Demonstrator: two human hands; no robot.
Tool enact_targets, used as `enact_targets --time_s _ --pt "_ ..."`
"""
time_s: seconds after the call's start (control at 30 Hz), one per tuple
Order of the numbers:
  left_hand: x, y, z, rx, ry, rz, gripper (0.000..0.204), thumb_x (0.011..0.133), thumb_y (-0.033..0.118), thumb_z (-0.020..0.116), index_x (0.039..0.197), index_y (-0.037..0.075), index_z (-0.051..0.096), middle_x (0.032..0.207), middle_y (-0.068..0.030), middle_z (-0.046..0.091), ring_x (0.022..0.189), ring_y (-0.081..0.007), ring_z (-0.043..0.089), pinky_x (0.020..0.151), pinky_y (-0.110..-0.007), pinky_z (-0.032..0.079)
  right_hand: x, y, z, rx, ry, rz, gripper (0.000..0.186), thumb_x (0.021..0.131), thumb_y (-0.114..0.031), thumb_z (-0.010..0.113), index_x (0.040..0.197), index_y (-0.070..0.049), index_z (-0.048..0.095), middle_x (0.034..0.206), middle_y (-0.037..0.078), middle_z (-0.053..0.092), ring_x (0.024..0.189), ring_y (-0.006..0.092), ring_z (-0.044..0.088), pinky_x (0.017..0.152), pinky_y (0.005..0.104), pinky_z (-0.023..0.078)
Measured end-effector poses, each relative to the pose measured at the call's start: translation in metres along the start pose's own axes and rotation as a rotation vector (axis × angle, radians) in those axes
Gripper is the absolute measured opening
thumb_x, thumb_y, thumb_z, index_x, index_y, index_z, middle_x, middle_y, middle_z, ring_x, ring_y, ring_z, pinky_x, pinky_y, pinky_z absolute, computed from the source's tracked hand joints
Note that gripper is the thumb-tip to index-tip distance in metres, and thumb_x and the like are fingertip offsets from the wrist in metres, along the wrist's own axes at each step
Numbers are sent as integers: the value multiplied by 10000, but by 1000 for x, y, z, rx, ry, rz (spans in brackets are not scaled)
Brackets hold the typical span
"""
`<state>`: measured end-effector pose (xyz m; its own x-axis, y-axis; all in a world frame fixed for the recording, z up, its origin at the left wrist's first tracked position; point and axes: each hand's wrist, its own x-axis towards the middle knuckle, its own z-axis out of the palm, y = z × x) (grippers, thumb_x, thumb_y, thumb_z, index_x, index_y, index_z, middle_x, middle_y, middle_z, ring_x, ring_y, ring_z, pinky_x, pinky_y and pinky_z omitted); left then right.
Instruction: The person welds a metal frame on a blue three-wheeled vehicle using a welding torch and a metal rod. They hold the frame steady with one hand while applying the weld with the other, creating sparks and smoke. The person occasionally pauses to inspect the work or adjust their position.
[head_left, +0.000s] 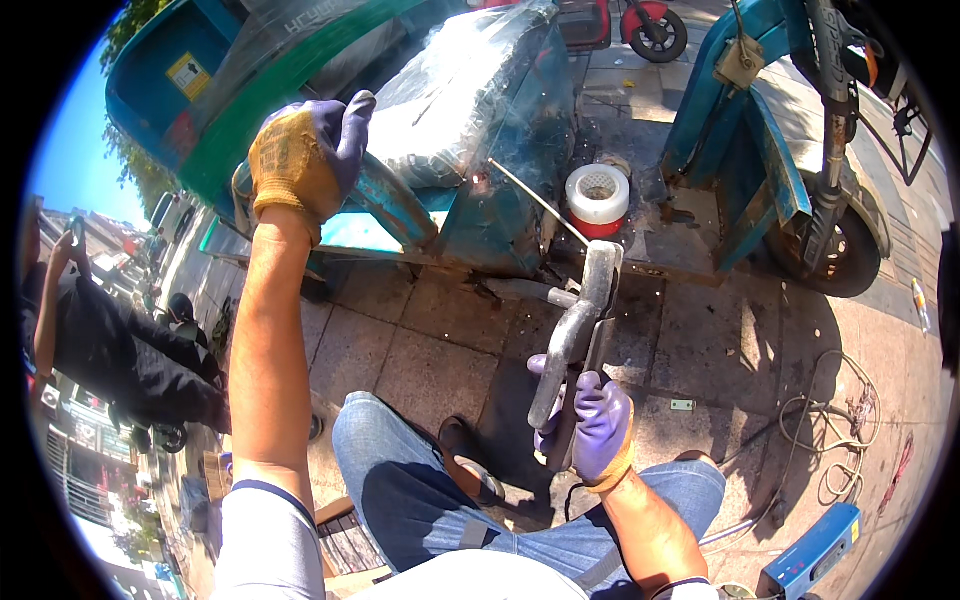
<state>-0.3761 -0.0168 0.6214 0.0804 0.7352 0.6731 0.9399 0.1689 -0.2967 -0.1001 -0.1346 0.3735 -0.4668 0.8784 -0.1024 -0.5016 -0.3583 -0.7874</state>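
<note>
My right hand (pixel 603 430), in a purple and yellow work glove, is closed around the handle of a worn grey welding electrode holder (pixel 573 335). A thin welding rod (pixel 540 202) runs from its jaw up and left to the blue metal seat box (pixel 510 225) of a three-wheeler. Faint smoke hangs around the rod's far tip. My left hand (pixel 305 155), gloved alike, is closed with the thumb raised, at the upper end of a slanted blue metal bar (pixel 392 205). Its fingers are turned away, so what they hold is hidden. Clear plastic covers the seat (pixel 450 100).
A round white and red container (pixel 598 195) stands on the footboard. The three-wheeler's front wheel (pixel 830 255) is at right. A coiled cable (pixel 840 440), a small metal hinge (pixel 683 405) and a blue box (pixel 815 555) lie on the pavement. A bystander (pixel 110 340) stands at left.
</note>
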Motion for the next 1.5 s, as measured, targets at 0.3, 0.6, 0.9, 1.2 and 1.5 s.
enact_targets --time_s 0.3,0.6,0.9,1.2,1.5 --pt "1 1 -3 6 -52 -26 572 1048 522 531 767 61 717 778 -175 669 830 -396 640 763 -507 484 0 -2 -3 -73 24 90 259 1078 -195 554 936 21 548 749 132 702 636 194 715 548 318 574" --pt "0 1 -1 -9 -50 -46 566 1037 520 549 756 52 697 764 -178 645 807 -397 623 748 -504 469 2 13 -8 -126 58 62 380 1077 -309 581 883 9 509 746 124 710 636 178 718 555 313 581" --pt "0 1 -1 -17 -54 -51 571 1039 522 545 754 53 700 778 -180 649 821 -389 629 760 -501 473 1 -3 1 -110 36 97 446 1081 -403 578 946 20 541 734 123 707 621 190 716 542 317 583" --pt "1 4 -3 -18 -76 -65 551 1035 526 545 769 71 707 789 -181 650 842 -388 633 768 -500 477 0 -1 -2 -25 5 7 248 1064 -116 510 1179 52 653 741 107 701 587 165 672 528 298 559" --pt "1 2 -3 -15 -64 -48 530 1029 505 553 771 68 704 789 -183 650 838 -393 628 763 -501 474 0 -9 1 -92 64 100 250 1074 -162 560 914 27 590 752 142 711 610 206 712 534 331 587"
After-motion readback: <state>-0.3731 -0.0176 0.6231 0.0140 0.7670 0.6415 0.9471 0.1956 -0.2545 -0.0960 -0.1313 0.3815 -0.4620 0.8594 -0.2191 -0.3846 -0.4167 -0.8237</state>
